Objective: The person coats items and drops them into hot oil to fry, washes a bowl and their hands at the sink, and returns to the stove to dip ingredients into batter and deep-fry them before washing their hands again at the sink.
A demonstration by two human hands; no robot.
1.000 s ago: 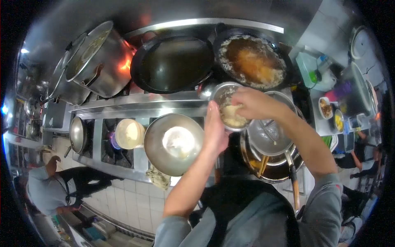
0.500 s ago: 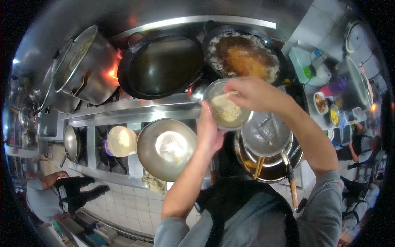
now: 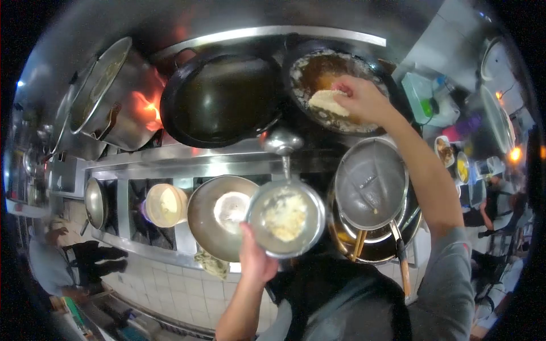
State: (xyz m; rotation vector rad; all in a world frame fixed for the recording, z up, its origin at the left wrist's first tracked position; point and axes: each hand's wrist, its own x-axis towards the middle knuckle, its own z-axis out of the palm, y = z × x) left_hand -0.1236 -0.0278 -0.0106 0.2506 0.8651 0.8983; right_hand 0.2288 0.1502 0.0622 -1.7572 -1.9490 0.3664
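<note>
My left hand (image 3: 259, 258) grips the edge of a round metal bowl (image 3: 316, 224), thumb at its rim. Pale crumbs (image 3: 284, 215) lie inside that bowl. Over the right-hand wok (image 3: 380, 63), my right hand (image 3: 363, 101) pinches a flat, pale, crumb-coated piece (image 3: 328, 103) by its upper right edge. Brown oil with a foamy ring bubbles in this wok, close beneath the piece. A ladle (image 3: 282, 141) rests between the woks and the bowl, its handle running down to the bowl's far rim.
Left of the frying wok sits a second wok (image 3: 170, 108) of dark oil. Flames (image 3: 149, 108) burn beside a tall pot (image 3: 122, 113). A wide strainer (image 3: 369, 176) lies over a pan at right. A steel wok (image 3: 207, 219) and plastic tub (image 3: 166, 206) stand nearer. People are at both sides.
My right hand has come out of the bowl with the crumb-coated piece and moved up over the frying wok. My left hand has drawn the bowl down toward me.
</note>
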